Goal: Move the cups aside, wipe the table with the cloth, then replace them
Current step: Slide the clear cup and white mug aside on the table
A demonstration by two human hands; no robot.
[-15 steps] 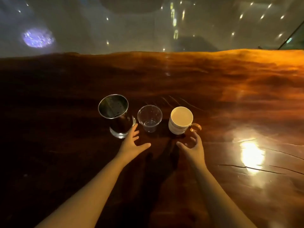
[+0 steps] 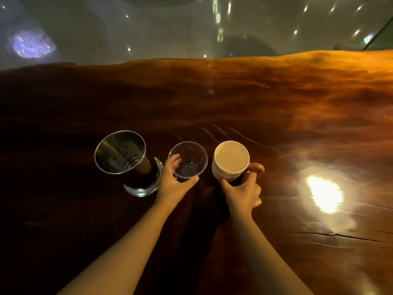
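Observation:
Three cups stand in a row on the dark polished wooden table (image 2: 276, 107). At the left is a tall metal tumbler (image 2: 121, 152) on a clear glass base. In the middle is a clear plastic cup (image 2: 191, 158), and my left hand (image 2: 172, 182) is wrapped around its near and left side. At the right is a white mug (image 2: 230, 160) with a brown handle (image 2: 257, 167). My right hand (image 2: 242, 192) grips the mug's near side, with fingers at the handle. No cloth is in view.
The table's wavy far edge (image 2: 212, 59) runs across the upper part of the view, with a shiny grey floor beyond it. A bright lamp reflection (image 2: 323, 194) and a long crack (image 2: 331, 235) mark the wood to the right of the mug.
Both hands have moved forward from just short of the cups and closed, the left on the clear plastic cup, the right on the white mug.

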